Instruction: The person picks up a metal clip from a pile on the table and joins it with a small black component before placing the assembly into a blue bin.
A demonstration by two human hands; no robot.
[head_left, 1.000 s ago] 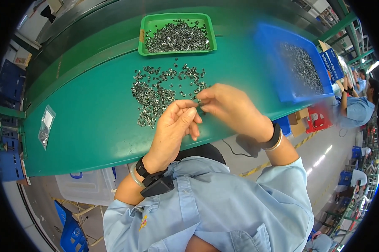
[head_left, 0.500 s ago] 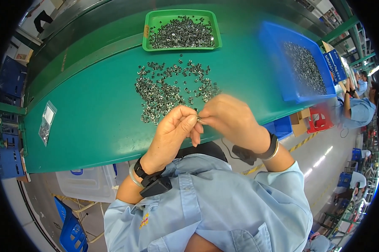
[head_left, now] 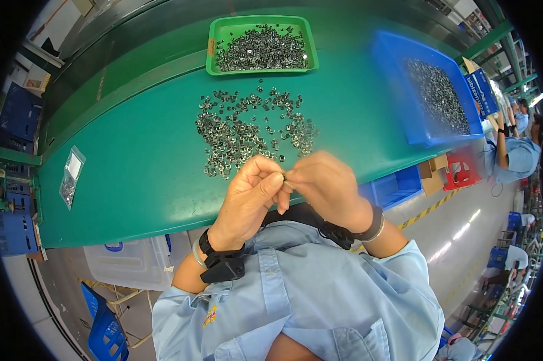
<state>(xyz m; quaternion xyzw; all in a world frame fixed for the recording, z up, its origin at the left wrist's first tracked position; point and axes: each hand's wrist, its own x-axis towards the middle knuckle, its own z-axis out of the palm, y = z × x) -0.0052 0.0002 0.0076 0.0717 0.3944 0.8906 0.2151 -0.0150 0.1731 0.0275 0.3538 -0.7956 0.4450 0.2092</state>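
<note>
Your left hand (head_left: 247, 195) and right hand (head_left: 328, 183) meet fingertip to fingertip on the near side of the green tray (head_left: 265, 72), well apart from it, and both are pinching a tiny dark part (head_left: 285, 177) between thumb and forefinger; your fingers cover most of it, so you cannot make out its shape. Between the green tray and your hands, a scatter of loose metal parts (head_left: 235, 139) lies on the green tabletop (head_left: 139, 186), thickest toward your left hand. The green tray itself carries a heap of similar small pieces (head_left: 262, 51). To its right, and a little nearer you, stands a blue bin (head_left: 397, 102) with a grey mass of small pieces (head_left: 438, 96) inside. To the left of the green tray, also nearer you, lies a clear plastic bag (head_left: 71, 180) with small contents and a white label. Beyond the blue bin, far to the green tray's right, co-workers in blue shirts (head_left: 520, 157) are visible.
</note>
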